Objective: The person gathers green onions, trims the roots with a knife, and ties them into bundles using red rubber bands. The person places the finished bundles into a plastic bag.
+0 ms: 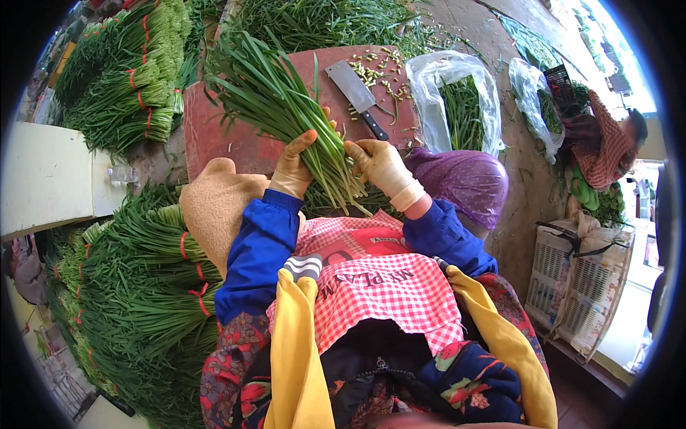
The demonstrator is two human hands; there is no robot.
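Note:
My left hand (296, 165), in a stained pale glove, grips a bunch of green garlic chives (292, 107), its leaves pointing up and left. At the pale stem ends is my right hand (381, 167), gloved too, with thumb and fingertips against the stems; whether it pinches any of them is hard to tell. Beyond the hands, a cleaver (351, 87) with a black handle lies flat on a red board (214, 134). Short cut stem pieces (371, 68) are scattered beside its blade.
Chive bundles tied with red bands (161, 279) are piled at left, with another stack (134, 91) beyond. Loose chives (321, 21) lie past the board. An open plastic bag (418, 102) holds greens at right. Farther right are a person (608, 139) and white plastic crates (579, 284).

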